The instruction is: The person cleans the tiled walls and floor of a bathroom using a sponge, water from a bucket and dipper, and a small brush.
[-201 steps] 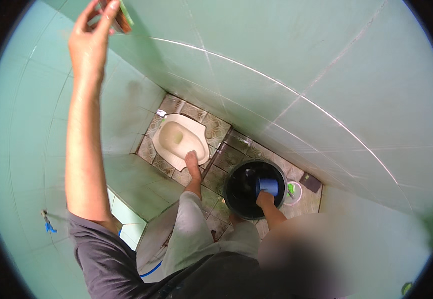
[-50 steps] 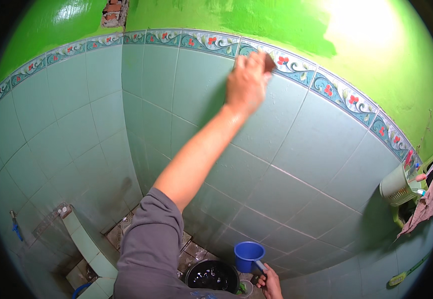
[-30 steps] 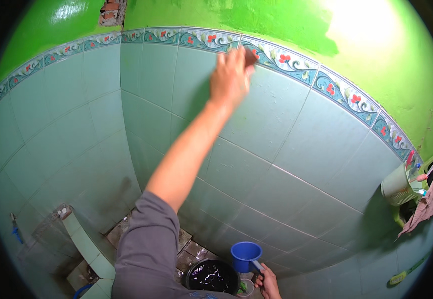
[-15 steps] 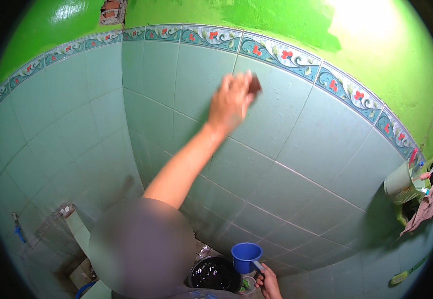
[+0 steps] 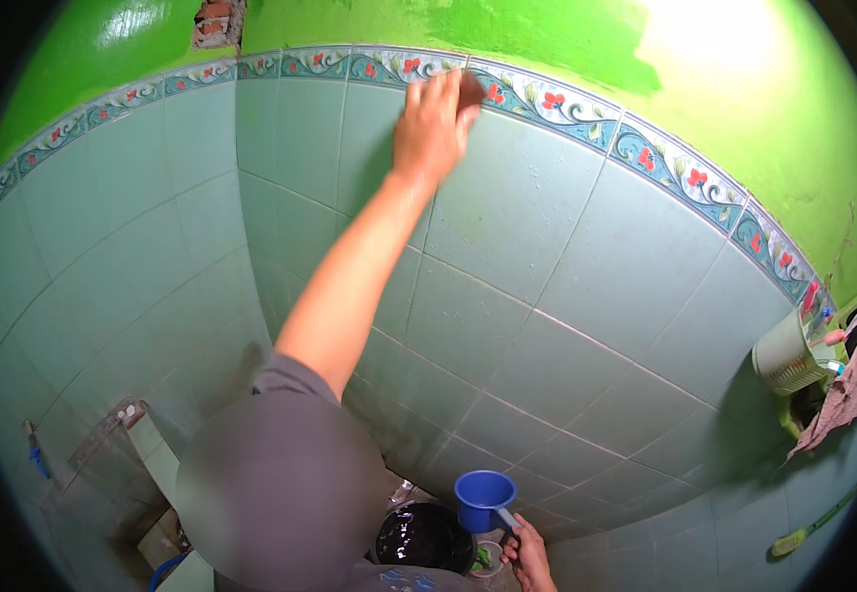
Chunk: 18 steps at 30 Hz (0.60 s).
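Observation:
My left hand (image 5: 433, 133) is raised against the tiled wall (image 5: 616, 266), closed round a dark reddish-brown scrubbing pad (image 5: 471, 91). The pad lies over the floral border (image 5: 571, 113) at the top of the tiles. Water drops dot the pale green tile to the right of it. Low down, my right hand (image 5: 529, 558) grips the grey handle of a blue water dipper (image 5: 484, 493). The dipper hangs beside and partly over a black bucket (image 5: 382, 545) that holds liquid with bright reflections. A small clear tub (image 5: 496, 557) with something green in it stands between bucket and hand.
On the right wall hang a light green basket (image 5: 780, 357) with toothbrushes and a pinkish cloth (image 5: 851, 400). A green brush (image 5: 793, 541) is below them. A blue-handled tap (image 5: 37, 459) juts from the left wall near a tiled ledge (image 5: 157, 454). A grey blur covers the lower middle.
My left hand has moved up and slightly left with the pad, from the plain tile onto the floral border. My right hand still holds the dipper in nearly the same place.

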Each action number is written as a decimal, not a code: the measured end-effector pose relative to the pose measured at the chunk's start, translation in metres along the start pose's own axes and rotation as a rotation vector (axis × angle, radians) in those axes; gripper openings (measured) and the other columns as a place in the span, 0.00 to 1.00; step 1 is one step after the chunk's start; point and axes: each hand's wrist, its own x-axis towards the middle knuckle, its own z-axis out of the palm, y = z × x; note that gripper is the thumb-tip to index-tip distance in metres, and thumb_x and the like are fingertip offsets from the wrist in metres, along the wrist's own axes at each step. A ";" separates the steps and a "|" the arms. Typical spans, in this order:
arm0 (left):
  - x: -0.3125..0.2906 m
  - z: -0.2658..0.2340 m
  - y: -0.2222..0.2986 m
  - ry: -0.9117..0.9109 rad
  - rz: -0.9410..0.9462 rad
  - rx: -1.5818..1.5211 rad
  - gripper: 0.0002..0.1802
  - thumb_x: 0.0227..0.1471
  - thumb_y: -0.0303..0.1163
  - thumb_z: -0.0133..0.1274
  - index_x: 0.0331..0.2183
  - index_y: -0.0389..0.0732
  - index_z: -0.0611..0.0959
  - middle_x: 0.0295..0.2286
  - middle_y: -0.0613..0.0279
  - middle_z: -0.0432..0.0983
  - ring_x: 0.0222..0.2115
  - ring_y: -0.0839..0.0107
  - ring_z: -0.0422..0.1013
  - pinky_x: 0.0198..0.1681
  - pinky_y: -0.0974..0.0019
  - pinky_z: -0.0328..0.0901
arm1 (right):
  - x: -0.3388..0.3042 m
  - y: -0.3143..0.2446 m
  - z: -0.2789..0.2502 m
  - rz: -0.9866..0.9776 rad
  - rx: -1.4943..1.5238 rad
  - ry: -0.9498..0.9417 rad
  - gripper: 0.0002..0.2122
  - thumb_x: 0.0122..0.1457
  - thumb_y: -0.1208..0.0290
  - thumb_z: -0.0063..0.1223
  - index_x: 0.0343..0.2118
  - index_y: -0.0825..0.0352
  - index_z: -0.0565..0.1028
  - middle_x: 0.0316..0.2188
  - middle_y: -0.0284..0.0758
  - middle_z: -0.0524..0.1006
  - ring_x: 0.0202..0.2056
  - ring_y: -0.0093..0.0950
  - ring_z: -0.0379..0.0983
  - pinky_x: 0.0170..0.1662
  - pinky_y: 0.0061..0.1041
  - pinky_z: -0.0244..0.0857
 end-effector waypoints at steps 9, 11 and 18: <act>-0.137 -0.015 0.013 -0.226 0.044 -0.006 0.35 0.50 0.33 0.57 0.58 0.37 0.65 0.49 0.53 0.69 0.48 0.50 0.64 0.48 0.56 0.67 | -0.001 0.014 -0.010 0.015 -0.006 0.013 0.23 0.61 0.74 0.40 0.60 0.63 0.60 0.16 0.28 0.57 0.15 0.21 0.54 0.19 0.27 0.55; -0.085 -0.015 0.000 -0.192 -0.105 0.004 0.33 0.52 0.34 0.56 0.57 0.36 0.66 0.48 0.52 0.69 0.47 0.51 0.65 0.47 0.55 0.67 | -0.002 0.013 -0.009 0.013 -0.021 0.033 0.23 0.61 0.74 0.40 0.61 0.64 0.60 0.16 0.28 0.57 0.15 0.21 0.54 0.18 0.27 0.55; -0.134 -0.016 0.021 -0.281 0.038 0.071 0.30 0.52 0.35 0.56 0.55 0.36 0.69 0.47 0.54 0.71 0.47 0.53 0.65 0.45 0.58 0.69 | 0.002 0.016 -0.009 -0.015 -0.012 -0.020 0.24 0.61 0.74 0.40 0.62 0.65 0.59 0.16 0.28 0.57 0.15 0.21 0.54 0.19 0.26 0.56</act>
